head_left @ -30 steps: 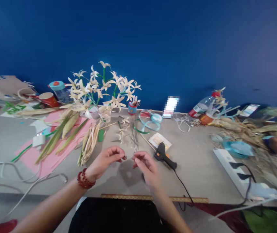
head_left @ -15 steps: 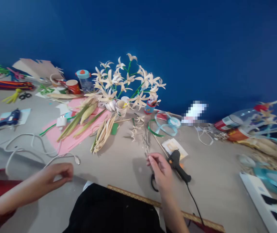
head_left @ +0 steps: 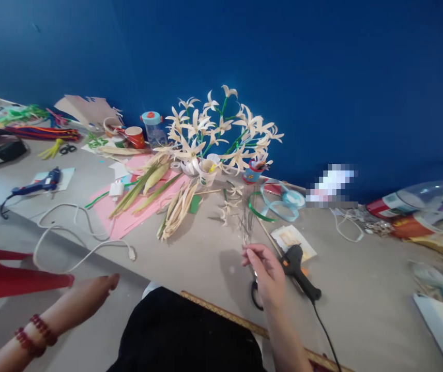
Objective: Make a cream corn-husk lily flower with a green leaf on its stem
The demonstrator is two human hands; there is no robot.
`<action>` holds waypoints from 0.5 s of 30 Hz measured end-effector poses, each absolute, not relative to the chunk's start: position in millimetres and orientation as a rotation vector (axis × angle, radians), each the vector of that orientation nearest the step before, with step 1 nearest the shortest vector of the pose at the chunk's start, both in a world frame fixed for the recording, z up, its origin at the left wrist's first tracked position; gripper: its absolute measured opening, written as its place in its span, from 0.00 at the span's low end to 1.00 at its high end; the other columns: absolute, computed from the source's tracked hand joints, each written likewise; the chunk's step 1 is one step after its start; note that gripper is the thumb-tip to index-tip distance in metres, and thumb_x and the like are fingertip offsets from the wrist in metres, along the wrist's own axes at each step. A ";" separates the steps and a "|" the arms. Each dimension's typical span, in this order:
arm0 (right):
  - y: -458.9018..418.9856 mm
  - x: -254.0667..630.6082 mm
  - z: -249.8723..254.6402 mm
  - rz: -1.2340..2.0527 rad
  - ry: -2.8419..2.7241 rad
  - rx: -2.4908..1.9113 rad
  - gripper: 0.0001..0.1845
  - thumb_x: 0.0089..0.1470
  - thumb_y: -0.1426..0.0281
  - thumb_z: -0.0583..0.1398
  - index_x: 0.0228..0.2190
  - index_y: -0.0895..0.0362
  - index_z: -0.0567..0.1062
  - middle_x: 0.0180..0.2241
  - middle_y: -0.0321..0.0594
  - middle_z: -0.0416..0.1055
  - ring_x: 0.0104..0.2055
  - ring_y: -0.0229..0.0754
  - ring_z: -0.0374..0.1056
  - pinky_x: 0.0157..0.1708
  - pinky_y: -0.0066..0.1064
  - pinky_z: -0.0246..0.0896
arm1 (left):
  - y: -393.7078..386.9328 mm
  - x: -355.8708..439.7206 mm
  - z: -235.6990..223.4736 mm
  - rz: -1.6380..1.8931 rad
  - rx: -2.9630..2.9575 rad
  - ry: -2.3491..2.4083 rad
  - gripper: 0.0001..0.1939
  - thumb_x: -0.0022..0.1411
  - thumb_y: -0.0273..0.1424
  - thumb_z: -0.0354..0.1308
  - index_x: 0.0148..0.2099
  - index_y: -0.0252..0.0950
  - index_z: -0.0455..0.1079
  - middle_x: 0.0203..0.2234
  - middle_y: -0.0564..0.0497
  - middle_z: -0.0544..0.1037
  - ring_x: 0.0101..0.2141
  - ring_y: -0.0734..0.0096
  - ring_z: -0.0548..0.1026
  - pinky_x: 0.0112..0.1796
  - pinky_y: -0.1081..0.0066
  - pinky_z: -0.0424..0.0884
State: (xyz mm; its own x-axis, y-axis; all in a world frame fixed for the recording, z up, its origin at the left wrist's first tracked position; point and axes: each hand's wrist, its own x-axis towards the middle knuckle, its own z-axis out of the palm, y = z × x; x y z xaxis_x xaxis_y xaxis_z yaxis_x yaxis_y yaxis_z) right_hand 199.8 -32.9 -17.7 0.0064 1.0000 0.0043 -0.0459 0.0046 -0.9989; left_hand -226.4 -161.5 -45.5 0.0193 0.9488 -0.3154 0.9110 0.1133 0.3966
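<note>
My right hand is over the middle of the table, thumb and fingers pinched on the near end of thin wire. Several thin wires lie just beyond the fingertips. Partly under this hand are scissors, a black handle loop showing. To its right rests a black glue gun with its cord running toward me. My left hand hangs off the table's front edge at the left, near a red stool; its fingers are mostly hidden. Small pale flowers lie beyond the right hand.
Pale flowers on green stems stand in cups at the back. Dried husks and pink paper lie left of centre, near a white cable. Blue ribbon is behind the glue gun; a blue glue gun lies far left.
The view has shifted left, so the table things appear farther right. My left hand has dropped lower and turned, hiding its fingers. My right hand keeps its pinch by the wires.
</note>
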 end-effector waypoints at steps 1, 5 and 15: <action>-33.1 200.0 -17.4 1.225 -1.174 -1.173 0.07 0.58 0.63 0.63 0.37 0.53 0.76 0.31 0.36 0.72 0.31 0.37 0.68 0.35 0.30 0.63 | -156.2 -213.1 -32.4 0.078 1.848 1.770 0.13 0.57 0.27 0.50 0.39 0.41 0.75 0.25 0.51 0.79 0.26 0.64 0.77 0.29 0.71 0.66; -31.9 193.8 -14.7 1.298 -1.130 -1.105 0.08 0.58 0.63 0.62 0.36 0.54 0.76 0.29 0.36 0.72 0.29 0.38 0.67 0.32 0.30 0.63 | -105.7 -150.7 20.8 0.182 2.039 1.408 0.13 0.68 0.30 0.46 0.45 0.43 0.73 0.34 0.51 0.79 0.32 0.69 0.77 0.35 0.74 0.69; -59.2 208.2 -1.2 1.241 -1.263 -1.217 0.16 0.57 0.56 0.61 0.31 0.56 0.75 0.24 0.34 0.68 0.26 0.37 0.63 0.28 0.28 0.60 | 64.0 -21.9 -4.7 0.450 2.500 1.532 0.07 0.62 0.26 0.57 0.42 0.35 0.74 0.42 0.42 0.76 0.45 0.55 0.74 0.47 0.60 0.69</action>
State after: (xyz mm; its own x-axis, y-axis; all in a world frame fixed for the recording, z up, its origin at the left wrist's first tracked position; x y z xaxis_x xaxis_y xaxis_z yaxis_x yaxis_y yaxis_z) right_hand 208.2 -59.2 -1.2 -0.0499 0.9987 -0.0132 0.0307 -0.0117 -0.9995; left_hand -21.9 64.0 -4.7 0.4247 0.8904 0.1637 0.8376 -0.4551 0.3023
